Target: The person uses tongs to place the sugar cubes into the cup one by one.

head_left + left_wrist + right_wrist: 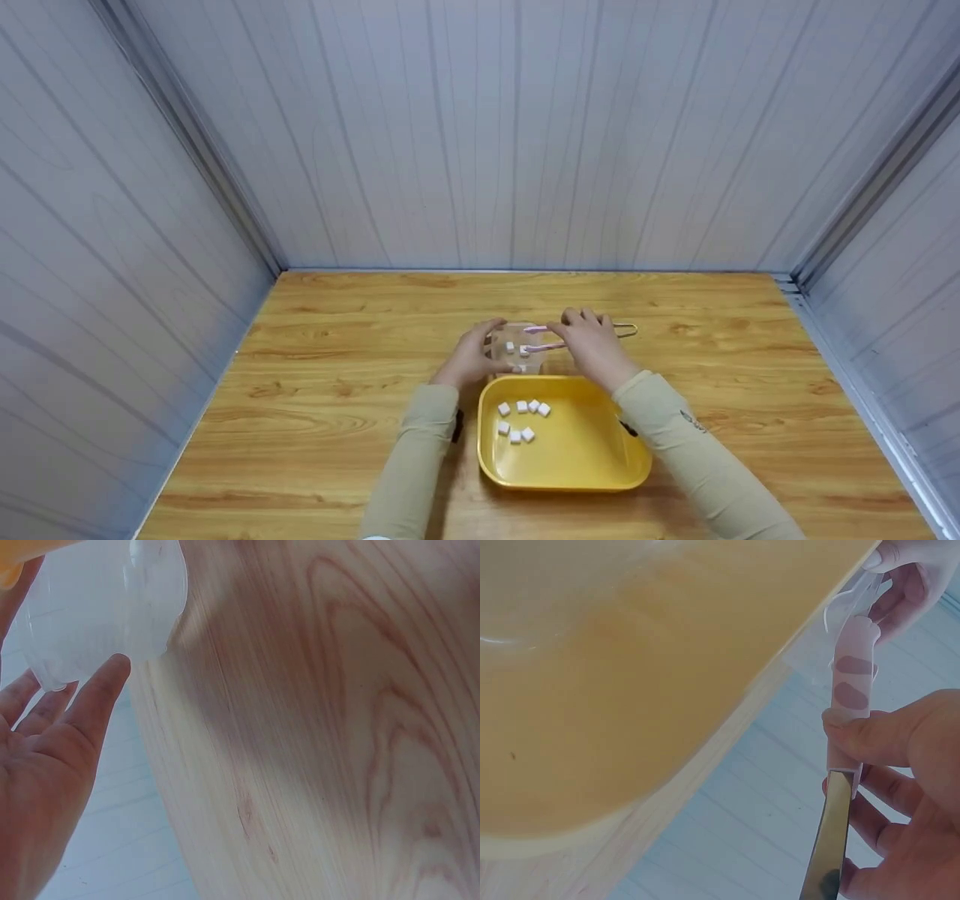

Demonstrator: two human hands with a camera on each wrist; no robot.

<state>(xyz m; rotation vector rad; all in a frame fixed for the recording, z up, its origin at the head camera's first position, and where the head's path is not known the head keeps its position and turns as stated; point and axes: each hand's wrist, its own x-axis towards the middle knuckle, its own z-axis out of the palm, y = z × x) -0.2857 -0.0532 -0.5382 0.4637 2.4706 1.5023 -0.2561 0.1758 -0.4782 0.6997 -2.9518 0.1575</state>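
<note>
My right fingers [579,324] pinch likely springy tongs [843,756], best held mid-arm, tips apart near white cubes [510,347] in a clear, probably flimsy container [154,607] beyond the yellow tray [592,442], my left fingers [96,705] holding the container.

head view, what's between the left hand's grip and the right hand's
The head view shows a clear container holding white cubes there, in the left hand's grip; tongs reach over it from the right hand's grip.
</note>
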